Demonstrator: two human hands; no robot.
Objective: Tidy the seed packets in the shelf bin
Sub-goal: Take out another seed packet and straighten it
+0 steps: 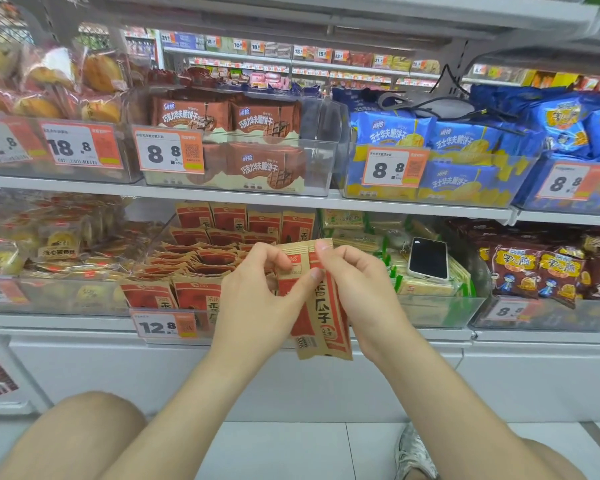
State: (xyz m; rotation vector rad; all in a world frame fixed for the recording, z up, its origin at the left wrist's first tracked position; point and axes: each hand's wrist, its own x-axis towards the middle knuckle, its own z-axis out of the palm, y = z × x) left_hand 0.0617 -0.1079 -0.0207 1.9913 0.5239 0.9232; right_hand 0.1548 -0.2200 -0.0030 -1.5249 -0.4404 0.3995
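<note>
Shop shelving with clear bins and price cards fills our view, and we crouch low before it. Our left hand point(257, 299) and our right hand point(357, 292) meet at the centre. Both grasp the held packets point(321, 317), which seem to be two brown-and-red seed packets, one lying over the other. Thumbs and fingers pinch them near the top edge only. The lower part hangs free, in front of the shelf edge and above the floor point(284, 445).

We judge that this is the first danger. With such a high, light pinch, the under packet may slide out and drop to the floor when one of our hands lets go.

From our hands, the seed bin point(146, 237) lies between 9 and 12 o'clock. At its back a standing row point(243, 220) is upright, and in the middle the flat packets point(201, 258) lie tumbled and overlapping. If we push the held packets in from above, they may knock the standing row backward. They may also come to rest crooked on the flat heap, so the bin would be less tidy than now.

At 2 o'clock a phone point(428, 259) rests on the green packets point(426, 289) of the next bin, near our right hand. A wide movement of that hand could push it off. At 8 o'clock the price tag point(163, 325) hangs on the bin's front, and a careless wrist may bend it.
</note>
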